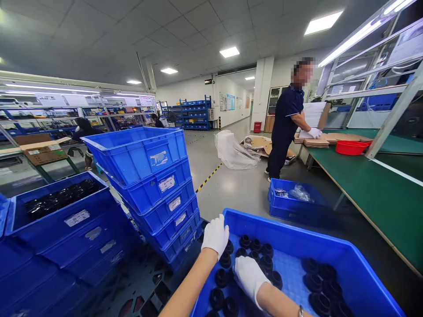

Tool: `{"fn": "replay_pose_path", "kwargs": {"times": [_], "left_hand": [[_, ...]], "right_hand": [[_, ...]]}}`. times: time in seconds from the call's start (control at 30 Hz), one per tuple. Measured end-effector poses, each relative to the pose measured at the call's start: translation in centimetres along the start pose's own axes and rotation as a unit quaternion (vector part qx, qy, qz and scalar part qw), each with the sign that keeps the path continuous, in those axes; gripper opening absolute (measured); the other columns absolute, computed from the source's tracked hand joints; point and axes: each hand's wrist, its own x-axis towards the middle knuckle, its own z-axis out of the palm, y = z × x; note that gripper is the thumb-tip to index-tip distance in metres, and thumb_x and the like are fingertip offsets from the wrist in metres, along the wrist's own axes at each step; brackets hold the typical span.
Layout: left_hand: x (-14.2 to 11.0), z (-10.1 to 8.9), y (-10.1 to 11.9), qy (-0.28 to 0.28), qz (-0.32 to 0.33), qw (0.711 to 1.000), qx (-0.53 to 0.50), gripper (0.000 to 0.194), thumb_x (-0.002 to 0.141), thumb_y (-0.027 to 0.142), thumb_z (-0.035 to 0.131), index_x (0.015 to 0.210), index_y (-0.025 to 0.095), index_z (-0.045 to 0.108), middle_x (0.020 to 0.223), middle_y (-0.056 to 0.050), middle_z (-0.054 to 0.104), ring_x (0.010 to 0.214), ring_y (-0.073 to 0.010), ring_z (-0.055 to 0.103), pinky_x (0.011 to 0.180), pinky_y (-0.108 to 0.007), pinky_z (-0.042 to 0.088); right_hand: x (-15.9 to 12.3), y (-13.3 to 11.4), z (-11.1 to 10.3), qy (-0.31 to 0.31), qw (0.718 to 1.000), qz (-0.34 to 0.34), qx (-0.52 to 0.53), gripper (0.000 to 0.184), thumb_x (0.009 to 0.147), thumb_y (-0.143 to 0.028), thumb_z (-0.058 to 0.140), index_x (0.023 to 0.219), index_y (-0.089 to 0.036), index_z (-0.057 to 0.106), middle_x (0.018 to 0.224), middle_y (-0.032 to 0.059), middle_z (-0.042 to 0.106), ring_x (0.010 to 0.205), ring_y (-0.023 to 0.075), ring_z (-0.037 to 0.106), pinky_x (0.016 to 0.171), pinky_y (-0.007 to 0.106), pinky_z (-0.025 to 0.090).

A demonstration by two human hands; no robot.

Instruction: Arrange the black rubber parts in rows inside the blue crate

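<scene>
In front of me is a large blue plastic bin (pixel 291 233) with black round ribbed parts inside. My left hand (pixel 215 235), in a white glove, is closed over the bin's left rim near its far corner. Down inside the bin, my right hand (pixel 250 277), also white-gloved, has its fingers curled among the parts; its fingertips and anything in them are hidden. Several black round parts (pixel 254 245) lie around my right hand. Another group of black round parts (pixel 322 284) lies on the bin's right side.
Stacked blue bins (pixel 155 176) stand at left, beside more bins (pixel 59 220) holding black wrapped items. A low blue bin (pixel 291 198) sits ahead on the floor. A co-worker (pixel 286 119) handles cardboard at the green table (pixel 373 176), near a red basin (pixel 352 148).
</scene>
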Motion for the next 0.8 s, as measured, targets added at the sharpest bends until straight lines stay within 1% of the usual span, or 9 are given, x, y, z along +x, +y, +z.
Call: {"fn": "replay_pose_path", "kwargs": {"times": [0.07,0.13,0.23,0.3,0.4,0.47,0.53,0.73,0.8], "left_hand": [[-0.1,0.0,0.0,-0.001,0.0,1.0,0.001,0.053,0.101,0.029,0.038,0.149,0.007,0.044,0.117,-0.014,0.067,0.111,-0.0341,0.065,0.097,-0.052,0.055],[-0.1,0.1,0.0,-0.002,-0.001,1.0,0.002,0.053,0.101,0.029,0.039,0.149,0.008,0.044,0.117,-0.015,0.067,0.111,-0.0342,0.064,0.097,-0.051,0.055],[-0.1,0.1,0.1,0.001,-0.002,1.0,-0.001,0.052,0.101,0.029,0.038,0.149,0.008,0.045,0.117,-0.014,0.067,0.111,-0.0341,0.065,0.096,-0.051,0.055],[-0.1,0.1,0.1,0.002,0.001,1.0,-0.003,0.052,0.101,0.029,0.039,0.149,0.008,0.045,0.117,-0.014,0.067,0.11,-0.034,0.065,0.096,-0.051,0.056],[-0.1,0.0,0.1,0.001,0.002,1.0,-0.003,0.052,0.101,0.028,0.04,0.148,0.007,0.045,0.117,-0.015,0.067,0.11,-0.0343,0.065,0.096,-0.052,0.056],[-0.1,0.0,0.0,0.0,0.001,1.0,-0.004,0.052,0.101,0.028,0.039,0.148,0.007,0.045,0.116,-0.015,0.067,0.11,-0.0344,0.065,0.096,-0.052,0.056],[-0.1,0.1,0.0,0.001,0.002,1.0,-0.002,0.052,0.101,0.028,0.039,0.148,0.007,0.045,0.116,-0.015,0.067,0.11,-0.0348,0.065,0.096,-0.052,0.055],[0.1,0.3,-0.1,-0.001,0.001,1.0,0.0,0.054,0.101,0.029,0.039,0.149,0.007,0.044,0.116,-0.015,0.067,0.111,-0.0348,0.065,0.096,-0.052,0.055],[0.2,0.3,-0.1,0.0,0.0,1.0,-0.003,0.053,0.1,0.029,0.039,0.148,0.007,0.045,0.116,-0.015,0.067,0.111,-0.0346,0.065,0.096,-0.052,0.055]], "right_hand": [[0.4,0.2,-0.2,0.001,1.0,0.013,-0.01,0.035,0.092,-0.002,0.041,0.109,-0.009,0.071,0.104,0.0192,0.069,0.101,0.0311,0.068,0.083,0.039,0.053],[0.3,0.6,-0.6,0.007,1.0,0.016,-0.008,0.031,0.093,-0.006,0.045,0.111,-0.01,0.071,0.106,0.0186,0.069,0.101,0.0309,0.068,0.082,0.038,0.053],[-0.8,1.7,-0.8,0.015,1.0,0.007,0.006,0.024,0.096,-0.019,0.052,0.112,-0.016,0.07,0.108,0.0141,0.069,0.101,0.0298,0.068,0.085,0.039,0.054],[-1.9,2.3,-0.4,0.005,1.0,-0.012,0.013,0.02,0.097,-0.03,0.057,0.107,-0.021,0.072,0.108,0.0097,0.068,0.101,0.0296,0.068,0.088,0.041,0.054],[-3.4,2.5,0.6,-0.032,0.998,-0.045,0.003,0.026,0.091,-0.043,0.067,0.101,-0.021,0.075,0.109,0.0099,0.068,0.103,0.0346,0.066,0.09,0.048,0.056],[-3.7,2.1,1.2,-0.051,0.997,-0.052,-0.011,0.027,0.091,-0.038,0.066,0.105,-0.016,0.075,0.111,0.0142,0.067,0.106,0.0376,0.065,0.091,0.051,0.055],[-3.6,1.4,1.4,-0.056,0.997,-0.044,-0.016,0.027,0.094,-0.029,0.06,0.11,-0.012,0.074,0.113,0.0175,0.067,0.107,0.0378,0.065,0.092,0.051,0.055],[-2.2,-1.0,1.1,-0.04,0.999,-0.022,0.019,0.027,0.095,-0.022,0.054,0.113,-0.012,0.073,0.11,0.019,0.069,0.105,0.0364,0.067,0.09,0.047,0.055],[-2.0,-1.1,1.0,-0.033,0.998,-0.015,0.047,0.025,0.095,-0.024,0.055,0.109,-0.014,0.074,0.107,0.0167,0.071,0.103,0.0346,0.069,0.088,0.043,0.055]]}}
